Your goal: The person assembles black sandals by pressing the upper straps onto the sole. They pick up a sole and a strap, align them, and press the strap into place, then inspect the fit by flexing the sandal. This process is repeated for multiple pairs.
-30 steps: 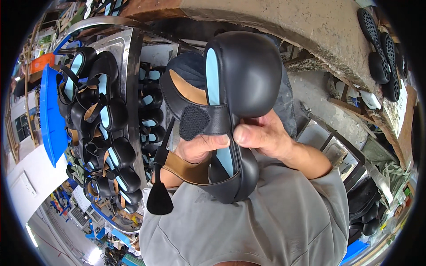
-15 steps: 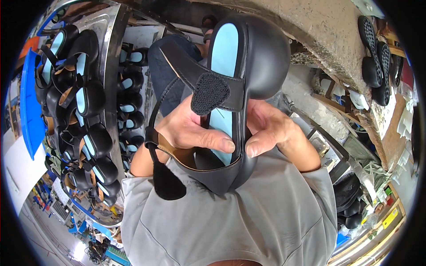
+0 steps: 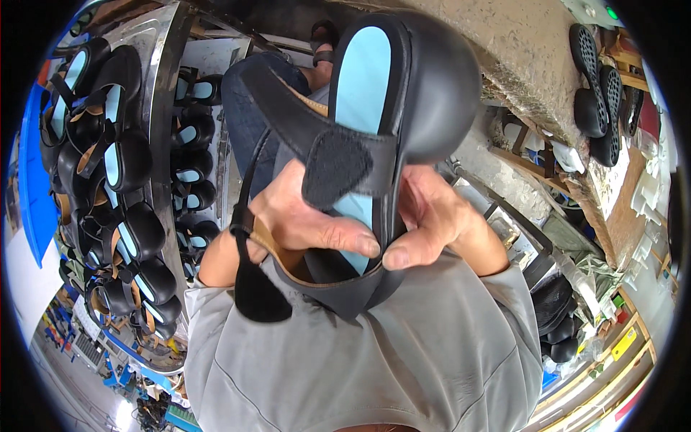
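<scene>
A black sandal (image 3: 440, 97) with a thick rounded sole and a pale blue insole is held up in front of my chest. My left hand (image 3: 306, 219) grips its left side, the thumb laid across the insole. On the other side, my right hand (image 3: 435, 219) holds the sole edge, its thumb pressing at the rim near the left thumb. Most of my other fingers are hidden behind the sandal. A strap with a fuzzy fastener patch (image 3: 337, 167) crosses the insole. Another black strap end (image 3: 260, 284) hangs loose beside my left hand.
At left, a metal-framed rack (image 3: 162, 93) carries several similar black sandals (image 3: 140, 230). A blue panel (image 3: 34, 180) stands beyond them. Right of me runs a rough worn ledge (image 3: 533, 57), with black soles (image 3: 601, 93) on it. More dark shoes (image 3: 561, 324) lie low at right.
The sandal appears slightly larger, and its fastener patch has shifted a little left. My right thumb has slid slightly toward the left one. Both hands keep their hold. The surroundings have shifted slightly left.
</scene>
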